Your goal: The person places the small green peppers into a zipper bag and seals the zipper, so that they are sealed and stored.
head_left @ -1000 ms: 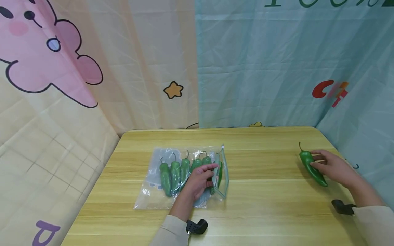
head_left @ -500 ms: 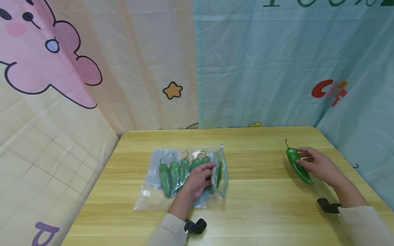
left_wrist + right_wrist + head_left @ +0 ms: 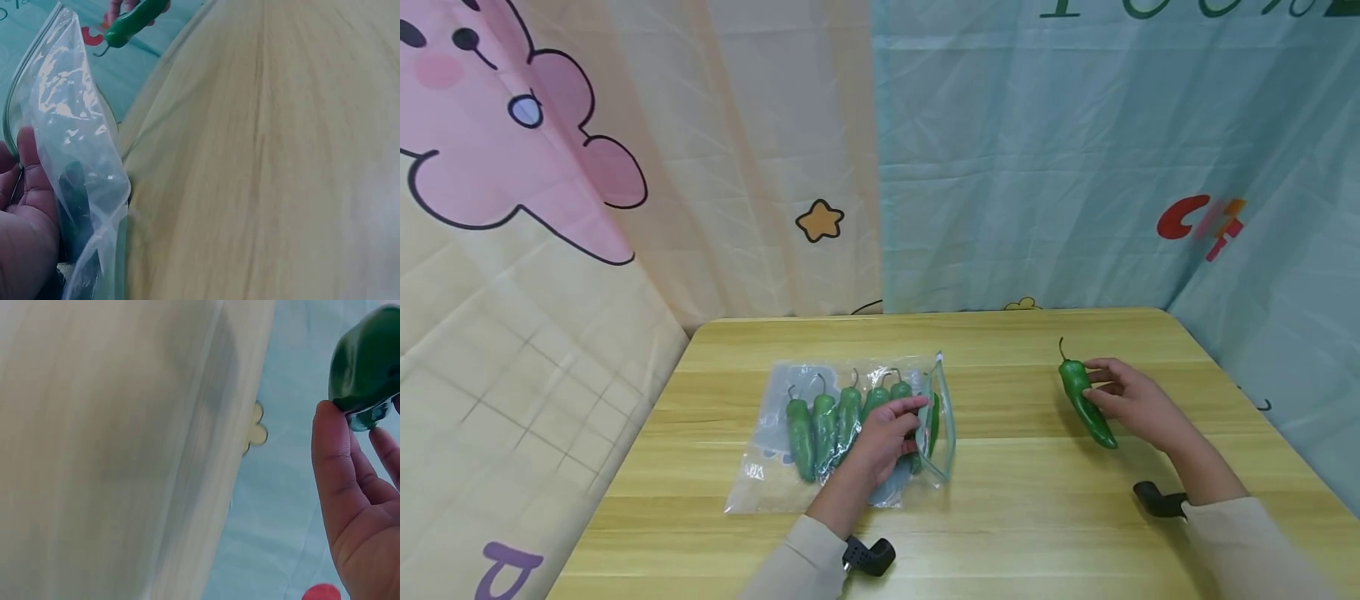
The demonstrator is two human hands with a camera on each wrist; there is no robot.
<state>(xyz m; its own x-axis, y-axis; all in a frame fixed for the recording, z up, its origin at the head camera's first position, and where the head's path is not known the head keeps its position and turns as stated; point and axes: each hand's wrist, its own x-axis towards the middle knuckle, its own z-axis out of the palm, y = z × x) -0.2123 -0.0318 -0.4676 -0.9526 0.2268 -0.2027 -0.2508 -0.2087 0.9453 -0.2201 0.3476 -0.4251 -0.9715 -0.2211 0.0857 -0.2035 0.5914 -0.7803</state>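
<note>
A clear zip bag (image 3: 756, 479) lies on the table with several green chili peppers (image 3: 801, 440) inside, side by side. My left hand (image 3: 886, 437) is at the bag's mouth and pinches its zip edge, which stands open toward the right. In the left wrist view, the bag's clear film (image 3: 75, 119) rises beside my left hand (image 3: 28, 215). To the right, my right hand (image 3: 1131, 400) grips another green chili pepper (image 3: 1084, 404) between thumb and fingers, stem pointing away. The right wrist view shows part of that chili pepper (image 3: 362, 362) at the fingertips of my right hand (image 3: 362, 487).
The wooden table (image 3: 1000, 533) reaches back to a light blue curtain (image 3: 1030, 167) and a cream curtain (image 3: 752, 150). A black wrist camera (image 3: 868, 557) sits on my left wrist, and another black wrist camera (image 3: 1159, 500) on my right.
My right hand has moved left across the table with the chili pepper, toward the bag. My left hand stays at the bag's mouth, and the bag has hardly moved.
</note>
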